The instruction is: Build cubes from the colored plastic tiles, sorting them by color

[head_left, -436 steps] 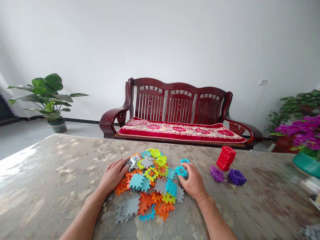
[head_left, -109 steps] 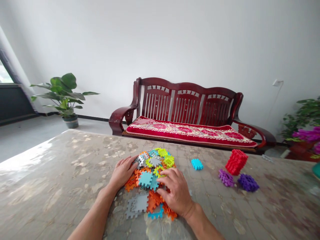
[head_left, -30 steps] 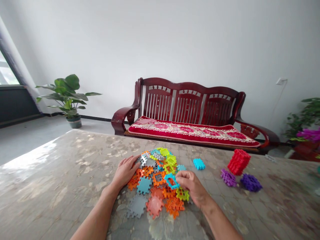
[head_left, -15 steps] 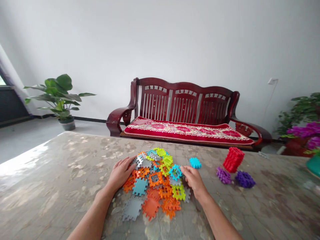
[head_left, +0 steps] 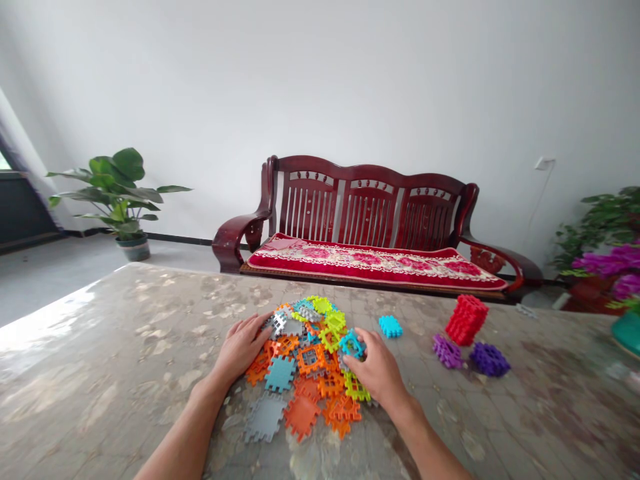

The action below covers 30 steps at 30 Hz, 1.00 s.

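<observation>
Just below and right of the frame's centre, the right hand (head_left: 377, 365) pinches a blue notched piece (head_left: 345, 345) at the multicoloured pile's (head_left: 305, 387) right edge. Lower left of centre, the left hand (head_left: 243, 347) rests, loosely outstretched, against the pile.

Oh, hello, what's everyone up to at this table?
One person is handling a pile of colourful toothed pieces with bare hands. The right hand has its thumb and fingers on a blue frame piece at the pile's edge; whether it is lifted clear is hard to tell. The left hand lies against the pile's other side. Beyond the right hand, a blue stack, a red stack and two purple clusters stand apart on the table.
</observation>
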Each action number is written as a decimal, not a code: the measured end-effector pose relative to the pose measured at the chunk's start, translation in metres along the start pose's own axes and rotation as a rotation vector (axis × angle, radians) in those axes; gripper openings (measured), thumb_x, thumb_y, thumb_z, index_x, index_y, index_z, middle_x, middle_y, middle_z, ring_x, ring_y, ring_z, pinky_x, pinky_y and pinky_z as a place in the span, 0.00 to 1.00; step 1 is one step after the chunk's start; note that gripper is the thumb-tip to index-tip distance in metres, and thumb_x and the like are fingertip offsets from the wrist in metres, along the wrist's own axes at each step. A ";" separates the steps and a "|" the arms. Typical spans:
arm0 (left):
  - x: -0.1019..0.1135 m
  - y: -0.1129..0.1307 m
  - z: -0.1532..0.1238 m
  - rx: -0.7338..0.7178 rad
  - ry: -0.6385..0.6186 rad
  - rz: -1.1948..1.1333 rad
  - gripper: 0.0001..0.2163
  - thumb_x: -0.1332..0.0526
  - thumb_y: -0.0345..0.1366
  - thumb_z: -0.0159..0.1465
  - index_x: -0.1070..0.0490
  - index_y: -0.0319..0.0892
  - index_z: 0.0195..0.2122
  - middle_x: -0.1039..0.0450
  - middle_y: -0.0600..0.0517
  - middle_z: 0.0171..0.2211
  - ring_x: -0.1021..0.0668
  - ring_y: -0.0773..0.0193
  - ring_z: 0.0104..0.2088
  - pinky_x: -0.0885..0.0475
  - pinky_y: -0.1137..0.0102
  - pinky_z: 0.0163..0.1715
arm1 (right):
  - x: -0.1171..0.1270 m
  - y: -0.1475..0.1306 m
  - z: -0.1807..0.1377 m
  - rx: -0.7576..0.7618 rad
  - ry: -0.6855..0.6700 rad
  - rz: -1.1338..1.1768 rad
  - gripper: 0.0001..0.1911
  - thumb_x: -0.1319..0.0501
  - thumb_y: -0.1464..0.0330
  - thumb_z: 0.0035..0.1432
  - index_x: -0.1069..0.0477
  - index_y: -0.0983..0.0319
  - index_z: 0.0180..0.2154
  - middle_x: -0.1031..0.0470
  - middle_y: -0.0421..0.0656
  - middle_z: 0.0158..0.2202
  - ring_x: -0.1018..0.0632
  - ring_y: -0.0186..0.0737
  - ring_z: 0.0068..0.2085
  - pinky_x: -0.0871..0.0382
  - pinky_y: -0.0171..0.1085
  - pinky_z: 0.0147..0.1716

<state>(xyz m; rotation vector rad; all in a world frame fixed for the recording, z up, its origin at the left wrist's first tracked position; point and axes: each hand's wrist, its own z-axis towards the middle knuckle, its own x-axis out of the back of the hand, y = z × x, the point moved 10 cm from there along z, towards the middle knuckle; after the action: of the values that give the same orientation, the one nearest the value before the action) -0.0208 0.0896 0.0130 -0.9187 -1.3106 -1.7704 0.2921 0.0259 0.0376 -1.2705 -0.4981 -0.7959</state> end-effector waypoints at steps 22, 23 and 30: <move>-0.004 -0.004 0.002 0.006 -0.003 0.033 0.23 0.53 0.47 0.66 0.33 0.50 0.59 0.28 0.52 0.57 0.31 0.57 0.60 0.43 0.58 0.61 | 0.079 0.072 0.030 -0.094 0.454 -0.299 0.28 0.41 0.58 0.54 0.32 0.66 0.54 0.26 0.53 0.45 0.26 0.50 0.46 0.36 0.43 0.46; -0.005 -0.004 0.002 0.006 -0.005 0.033 0.23 0.53 0.48 0.66 0.34 0.50 0.59 0.28 0.52 0.57 0.32 0.56 0.60 0.43 0.58 0.61 | 0.078 0.072 0.031 -0.088 0.458 -0.315 0.28 0.41 0.58 0.54 0.32 0.67 0.54 0.26 0.54 0.45 0.26 0.50 0.46 0.36 0.43 0.46; -0.002 -0.004 0.002 0.010 0.009 0.040 0.23 0.53 0.47 0.66 0.33 0.49 0.58 0.27 0.50 0.55 0.29 0.55 0.58 0.41 0.57 0.61 | 0.070 0.076 0.036 -0.088 0.439 -0.370 0.28 0.43 0.61 0.56 0.35 0.69 0.56 0.26 0.54 0.44 0.27 0.50 0.46 0.36 0.43 0.47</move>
<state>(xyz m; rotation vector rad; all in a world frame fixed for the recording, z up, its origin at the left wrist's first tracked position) -0.0230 0.0928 0.0102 -0.9234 -1.2862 -1.7340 0.3985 0.0501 0.0481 -1.0516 -0.3457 -1.3833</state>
